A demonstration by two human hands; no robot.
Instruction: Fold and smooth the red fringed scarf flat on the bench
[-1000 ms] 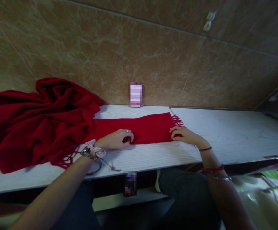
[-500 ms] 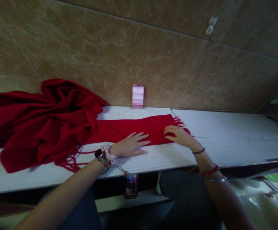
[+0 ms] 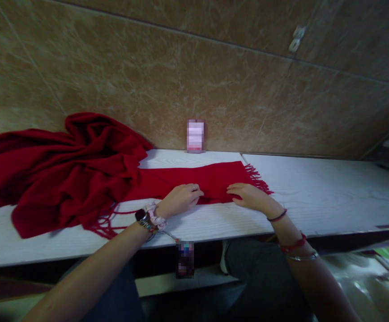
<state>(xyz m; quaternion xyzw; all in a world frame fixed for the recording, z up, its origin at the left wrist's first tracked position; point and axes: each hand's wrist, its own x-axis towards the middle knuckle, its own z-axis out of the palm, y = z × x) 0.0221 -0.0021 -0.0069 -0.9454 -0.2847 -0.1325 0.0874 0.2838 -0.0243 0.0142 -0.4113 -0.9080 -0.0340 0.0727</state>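
Note:
A long red scarf [image 3: 211, 179] lies as a flat band across the white tabletop, its fringe [image 3: 258, 179] spread at the right end. To the left, the rest of it is heaped in loose folds [image 3: 80, 179]. My left hand [image 3: 182, 197] is closed on the band's near edge, fingers curled and their tips partly hidden. Farther right, near the fringe, my right hand [image 3: 250, 197] bends its fingers over the same edge, with the thumb close beneath, pinching the cloth. A watch [image 3: 141, 215] and a scrunchie [image 3: 156, 215] are on my left wrist.
A small upright device with a blurred pale screen [image 3: 195, 135] leans against the brown tiled wall [image 3: 167, 80]. The white table [image 3: 322, 192] continues to the right, with a seam behind the fringe. A blurred dark object [image 3: 185, 259] hangs at the front edge.
My left hand, flat with fingers spread before, has curled its fingers at the scarf's near edge. My right hand has lowered slightly onto the cloth. The scarf band stays in place.

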